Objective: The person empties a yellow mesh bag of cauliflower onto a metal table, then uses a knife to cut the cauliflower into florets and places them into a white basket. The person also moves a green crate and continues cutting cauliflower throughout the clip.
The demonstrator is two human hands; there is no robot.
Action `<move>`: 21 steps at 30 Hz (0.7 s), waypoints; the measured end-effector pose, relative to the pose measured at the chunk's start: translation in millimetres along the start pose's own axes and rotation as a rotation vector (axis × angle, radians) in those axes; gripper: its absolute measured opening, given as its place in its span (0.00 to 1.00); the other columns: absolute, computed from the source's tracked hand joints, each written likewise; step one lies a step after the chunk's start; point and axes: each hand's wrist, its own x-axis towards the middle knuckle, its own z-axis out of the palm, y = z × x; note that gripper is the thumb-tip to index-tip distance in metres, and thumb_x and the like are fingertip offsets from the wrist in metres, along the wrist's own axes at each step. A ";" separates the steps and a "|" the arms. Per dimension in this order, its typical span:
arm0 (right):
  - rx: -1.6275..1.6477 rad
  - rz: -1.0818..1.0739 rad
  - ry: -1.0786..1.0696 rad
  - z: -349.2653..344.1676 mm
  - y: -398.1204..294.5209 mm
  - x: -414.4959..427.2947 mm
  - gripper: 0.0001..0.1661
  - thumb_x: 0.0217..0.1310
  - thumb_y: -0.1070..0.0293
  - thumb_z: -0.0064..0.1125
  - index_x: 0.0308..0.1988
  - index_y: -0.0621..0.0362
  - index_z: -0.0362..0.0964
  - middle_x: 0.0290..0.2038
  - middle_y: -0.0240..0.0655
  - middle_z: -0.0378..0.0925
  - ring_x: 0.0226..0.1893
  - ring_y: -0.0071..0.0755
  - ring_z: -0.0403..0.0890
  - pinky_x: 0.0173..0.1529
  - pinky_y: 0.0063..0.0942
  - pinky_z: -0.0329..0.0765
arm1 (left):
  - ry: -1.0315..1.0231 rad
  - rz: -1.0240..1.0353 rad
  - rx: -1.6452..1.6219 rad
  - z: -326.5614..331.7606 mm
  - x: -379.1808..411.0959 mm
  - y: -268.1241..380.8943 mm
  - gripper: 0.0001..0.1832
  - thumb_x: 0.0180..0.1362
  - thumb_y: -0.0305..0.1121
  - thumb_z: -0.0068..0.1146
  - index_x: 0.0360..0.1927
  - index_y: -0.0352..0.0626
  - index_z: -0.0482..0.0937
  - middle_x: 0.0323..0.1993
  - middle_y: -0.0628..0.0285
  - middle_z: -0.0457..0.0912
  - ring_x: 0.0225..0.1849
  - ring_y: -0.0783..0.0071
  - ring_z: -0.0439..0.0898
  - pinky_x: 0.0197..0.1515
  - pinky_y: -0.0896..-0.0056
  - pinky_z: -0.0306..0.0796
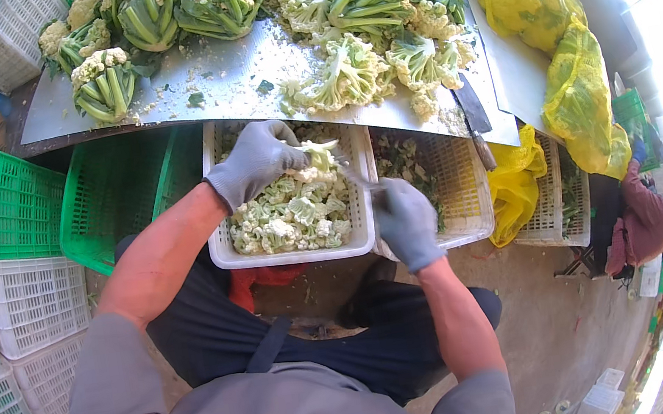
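My left hand, in a grey glove, holds a piece of cauliflower by its stalk side over a white plastic crate of cut florets. Gripped in my gloved right hand is a small knife, its blade pointing at the piece; the handle is mostly hidden by the fingers. Above the crate, cut cauliflower sections lie on a metal-topped table. Whole heads with green leaves stand farther back. A cleaver rests at the table's right edge, its handle overhanging.
Right of the floret crate stands a second white crate with leafy trimmings. Green crates and stacked white crates are at left. Yellow mesh bags hang at right, near a co-worker in a red top.
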 end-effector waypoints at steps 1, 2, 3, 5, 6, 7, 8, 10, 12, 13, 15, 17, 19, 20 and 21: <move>-0.132 0.229 -0.101 -10.3 18.0 -20.5 0.06 0.69 0.68 0.64 0.44 0.56 0.79 0.38 0.48 0.85 0.41 0.58 0.87 0.46 0.53 0.82 | -0.019 -0.005 0.018 5.0 -2.0 8.1 0.11 0.52 0.24 0.75 0.37 0.33 0.86 0.32 0.59 0.89 0.34 0.75 0.85 0.39 0.71 0.79; -0.116 0.416 -0.158 -22.0 42.7 -41.5 0.07 0.71 0.66 0.62 0.43 0.58 0.78 0.41 0.50 0.86 0.45 0.60 0.87 0.48 0.54 0.81 | -0.039 0.000 0.031 6.8 -4.3 14.0 0.11 0.52 0.25 0.76 0.37 0.33 0.86 0.33 0.59 0.89 0.34 0.75 0.85 0.39 0.71 0.79; -0.196 0.577 -0.244 -37.8 56.7 -55.1 0.10 0.73 0.64 0.60 0.45 0.58 0.79 0.43 0.51 0.87 0.47 0.63 0.86 0.50 0.55 0.81 | -0.054 0.003 0.045 7.4 -7.1 18.2 0.11 0.52 0.25 0.76 0.37 0.33 0.86 0.33 0.59 0.89 0.34 0.75 0.85 0.39 0.71 0.79; -0.139 0.665 -0.207 -61.0 62.6 -67.9 0.12 0.72 0.65 0.66 0.48 0.61 0.81 0.42 0.47 0.88 0.44 0.51 0.90 0.49 0.46 0.83 | -0.040 0.018 0.007 7.7 -6.3 15.4 0.12 0.49 0.29 0.80 0.32 0.36 0.87 0.28 0.59 0.88 0.29 0.75 0.83 0.35 0.67 0.77; 0.002 0.762 -0.163 -66.3 62.2 -73.5 0.13 0.71 0.65 0.69 0.48 0.62 0.81 0.40 0.43 0.89 0.40 0.43 0.91 0.47 0.40 0.84 | -0.029 0.047 0.029 10.6 -8.1 15.1 0.12 0.48 0.29 0.80 0.32 0.36 0.87 0.27 0.59 0.88 0.29 0.74 0.83 0.35 0.67 0.78; 0.168 0.742 -0.080 -65.5 54.0 -73.2 0.13 0.70 0.66 0.70 0.47 0.63 0.80 0.39 0.39 0.88 0.39 0.36 0.89 0.47 0.36 0.83 | -0.009 0.076 0.057 11.6 -9.8 17.6 0.12 0.48 0.29 0.80 0.32 0.36 0.87 0.27 0.58 0.88 0.29 0.74 0.83 0.35 0.66 0.78; 0.334 0.717 0.002 -60.8 41.2 -73.3 0.12 0.70 0.67 0.72 0.46 0.63 0.80 0.38 0.35 0.87 0.38 0.29 0.87 0.46 0.32 0.82 | 0.013 0.105 0.084 13.0 -11.8 20.4 0.12 0.48 0.29 0.80 0.32 0.36 0.87 0.26 0.58 0.88 0.29 0.74 0.83 0.35 0.66 0.78; 0.795 0.708 0.130 -48.8 -12.0 -57.6 0.11 0.72 0.68 0.73 0.44 0.63 0.80 0.35 0.24 0.82 0.37 0.15 0.78 0.43 0.24 0.79 | 0.082 0.159 0.171 11.6 -20.5 25.5 0.15 0.48 0.29 0.80 0.36 0.35 0.86 0.29 0.57 0.88 0.32 0.73 0.82 0.40 0.66 0.78; 0.749 0.657 0.045 -40.3 -52.5 -44.8 0.12 0.73 0.67 0.73 0.48 0.63 0.81 0.34 0.25 0.83 0.35 0.16 0.79 0.41 0.25 0.80 | 0.125 0.249 0.243 9.6 -24.5 26.1 0.16 0.51 0.30 0.80 0.40 0.36 0.85 0.33 0.60 0.87 0.36 0.77 0.80 0.44 0.67 0.77; 0.754 0.632 0.044 -32.9 -72.4 -35.8 0.13 0.73 0.67 0.73 0.50 0.63 0.82 0.33 0.26 0.82 0.34 0.16 0.78 0.40 0.25 0.79 | 0.160 0.285 0.291 7.4 -28.4 26.9 0.18 0.51 0.29 0.79 0.43 0.36 0.85 0.33 0.62 0.86 0.36 0.78 0.79 0.44 0.68 0.76; 0.658 0.550 0.016 -19.0 -98.5 -19.9 0.15 0.73 0.66 0.72 0.52 0.64 0.82 0.30 0.29 0.82 0.30 0.17 0.76 0.38 0.25 0.78 | 0.197 0.309 0.261 2.1 -33.3 27.4 0.18 0.52 0.28 0.79 0.44 0.36 0.84 0.32 0.63 0.85 0.36 0.80 0.78 0.43 0.70 0.76; 0.630 0.509 -0.010 -6.1 -113.6 -9.1 0.14 0.72 0.66 0.72 0.48 0.66 0.82 0.27 0.32 0.79 0.28 0.21 0.74 0.37 0.28 0.77 | 0.200 0.284 0.240 -3.6 -39.5 29.8 0.18 0.54 0.29 0.81 0.45 0.36 0.84 0.31 0.65 0.83 0.37 0.84 0.76 0.41 0.74 0.75; 0.575 0.420 -0.042 7.9 -114.3 -5.0 0.14 0.71 0.66 0.72 0.47 0.66 0.81 0.27 0.36 0.77 0.28 0.23 0.74 0.36 0.31 0.77 | 0.230 0.313 0.251 -7.3 -41.8 26.9 0.19 0.55 0.31 0.83 0.44 0.37 0.84 0.32 0.65 0.83 0.36 0.84 0.77 0.40 0.74 0.75; 0.569 0.397 -0.029 11.6 -117.5 -1.1 0.14 0.71 0.66 0.71 0.47 0.66 0.81 0.27 0.36 0.78 0.29 0.24 0.75 0.37 0.31 0.77 | 0.246 0.327 0.258 -10.6 -41.2 23.5 0.19 0.56 0.32 0.83 0.44 0.37 0.84 0.32 0.65 0.84 0.36 0.85 0.77 0.40 0.74 0.75; 0.564 0.375 -0.021 15.6 -122.5 1.8 0.14 0.72 0.66 0.71 0.47 0.66 0.81 0.28 0.37 0.78 0.29 0.24 0.75 0.38 0.31 0.77 | 0.273 0.409 0.253 -13.6 -39.8 17.1 0.20 0.57 0.35 0.85 0.44 0.37 0.84 0.33 0.65 0.85 0.35 0.83 0.78 0.40 0.72 0.76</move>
